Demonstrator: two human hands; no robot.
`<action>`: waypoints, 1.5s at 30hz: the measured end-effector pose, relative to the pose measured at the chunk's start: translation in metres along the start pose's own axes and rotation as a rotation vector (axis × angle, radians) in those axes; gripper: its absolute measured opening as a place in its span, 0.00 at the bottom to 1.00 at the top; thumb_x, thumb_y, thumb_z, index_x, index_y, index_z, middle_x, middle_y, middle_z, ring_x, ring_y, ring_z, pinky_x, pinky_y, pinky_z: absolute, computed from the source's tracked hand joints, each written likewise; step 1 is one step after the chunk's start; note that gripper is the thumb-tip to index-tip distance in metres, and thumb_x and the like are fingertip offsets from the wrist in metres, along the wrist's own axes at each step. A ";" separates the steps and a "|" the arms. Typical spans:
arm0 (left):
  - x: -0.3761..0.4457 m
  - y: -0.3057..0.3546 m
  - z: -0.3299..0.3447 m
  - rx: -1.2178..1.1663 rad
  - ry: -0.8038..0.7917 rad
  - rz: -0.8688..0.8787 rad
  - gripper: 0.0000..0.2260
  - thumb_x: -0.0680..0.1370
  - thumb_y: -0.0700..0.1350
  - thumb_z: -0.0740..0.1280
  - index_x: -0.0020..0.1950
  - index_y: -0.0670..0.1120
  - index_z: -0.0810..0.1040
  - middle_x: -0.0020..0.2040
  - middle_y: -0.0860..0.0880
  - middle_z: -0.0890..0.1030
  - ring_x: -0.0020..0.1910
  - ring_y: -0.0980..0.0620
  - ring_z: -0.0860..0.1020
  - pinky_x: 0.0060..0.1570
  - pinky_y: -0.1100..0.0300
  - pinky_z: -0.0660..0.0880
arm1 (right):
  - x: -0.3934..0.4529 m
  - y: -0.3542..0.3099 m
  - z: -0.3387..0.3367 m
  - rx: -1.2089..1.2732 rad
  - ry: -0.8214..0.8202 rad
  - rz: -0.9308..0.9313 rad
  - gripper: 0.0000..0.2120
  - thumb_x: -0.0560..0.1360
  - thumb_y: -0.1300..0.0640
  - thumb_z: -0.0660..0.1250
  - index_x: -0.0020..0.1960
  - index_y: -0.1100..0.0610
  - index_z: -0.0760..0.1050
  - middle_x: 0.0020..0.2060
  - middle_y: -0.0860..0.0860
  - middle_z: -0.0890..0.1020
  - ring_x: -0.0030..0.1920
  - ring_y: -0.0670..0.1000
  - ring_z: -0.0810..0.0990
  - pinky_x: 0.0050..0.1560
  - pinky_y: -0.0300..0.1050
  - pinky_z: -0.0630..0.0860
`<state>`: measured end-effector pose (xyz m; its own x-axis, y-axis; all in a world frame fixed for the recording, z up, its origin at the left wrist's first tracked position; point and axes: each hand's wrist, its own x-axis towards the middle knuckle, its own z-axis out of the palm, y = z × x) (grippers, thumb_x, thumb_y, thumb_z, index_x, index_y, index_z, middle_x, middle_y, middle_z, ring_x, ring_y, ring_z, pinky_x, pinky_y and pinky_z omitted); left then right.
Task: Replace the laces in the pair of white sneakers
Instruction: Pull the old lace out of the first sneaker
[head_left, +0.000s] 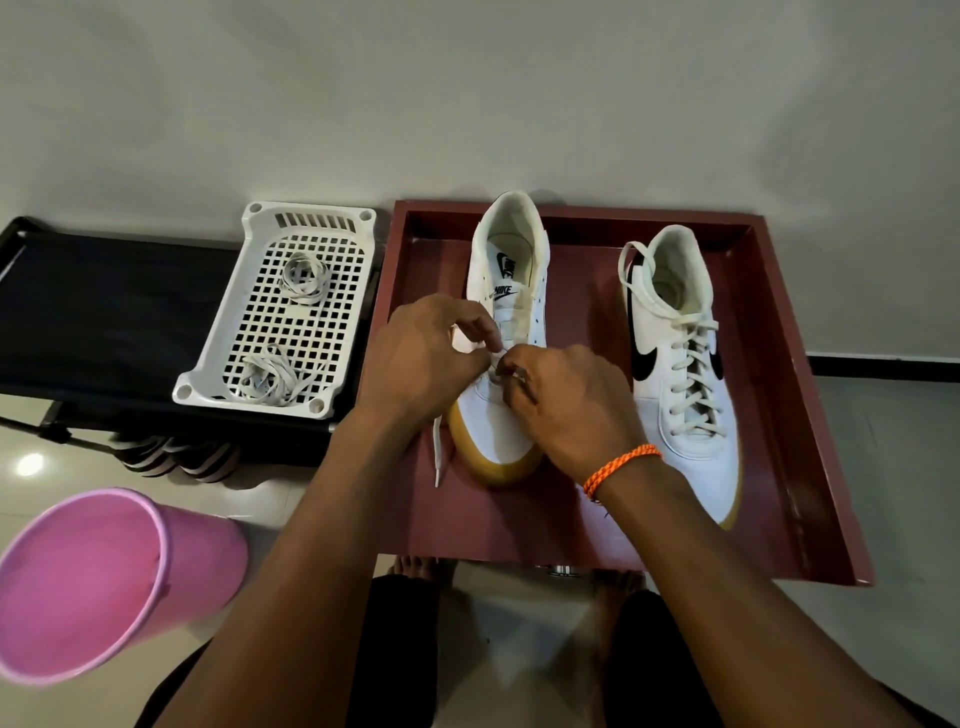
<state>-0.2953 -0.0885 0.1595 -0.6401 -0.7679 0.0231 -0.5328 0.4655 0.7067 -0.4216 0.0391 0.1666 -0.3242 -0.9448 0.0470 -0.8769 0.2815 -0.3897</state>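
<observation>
Two white sneakers stand in a dark red tray (810, 415). The left sneaker (511, 270) has almost no lace in its eyelets. My left hand (421, 358) and my right hand (566, 400) meet over its lower eyelets, both pinching a white lace (439, 447) whose loose end hangs down the shoe's left side onto the tray. The right sneaker (680, 364) is fully laced, with a black swoosh. A white perforated basket (260, 332) to the left holds two bundles of white laces (304, 275).
The basket sits on a black bench (104, 312) against the wall. A pink bucket (93, 582) stands on the floor at lower left. My bare feet and dark trousers are below the tray's near edge.
</observation>
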 end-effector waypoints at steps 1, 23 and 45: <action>0.000 0.000 0.001 0.013 -0.002 0.006 0.09 0.73 0.45 0.76 0.45 0.60 0.87 0.47 0.61 0.83 0.39 0.65 0.77 0.38 0.59 0.73 | 0.001 0.001 -0.001 -0.010 0.013 -0.004 0.12 0.82 0.47 0.63 0.60 0.46 0.82 0.45 0.54 0.84 0.47 0.62 0.82 0.39 0.49 0.69; 0.002 0.000 0.003 -0.052 0.016 0.013 0.21 0.72 0.42 0.77 0.59 0.64 0.87 0.54 0.59 0.84 0.45 0.56 0.82 0.47 0.47 0.81 | 0.002 -0.002 -0.005 -0.033 0.051 0.011 0.09 0.80 0.48 0.65 0.54 0.48 0.82 0.43 0.52 0.84 0.45 0.60 0.82 0.38 0.49 0.72; 0.005 -0.002 0.004 -0.162 -0.007 -0.043 0.23 0.68 0.36 0.77 0.55 0.61 0.89 0.40 0.69 0.82 0.35 0.40 0.79 0.35 0.43 0.79 | 0.007 0.012 -0.012 0.108 0.122 0.064 0.06 0.78 0.50 0.69 0.49 0.50 0.82 0.35 0.49 0.82 0.40 0.56 0.82 0.39 0.50 0.77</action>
<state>-0.2992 -0.0916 0.1555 -0.6226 -0.7824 -0.0143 -0.4642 0.3546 0.8116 -0.4388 0.0377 0.1732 -0.4247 -0.8963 0.1278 -0.8119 0.3146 -0.4918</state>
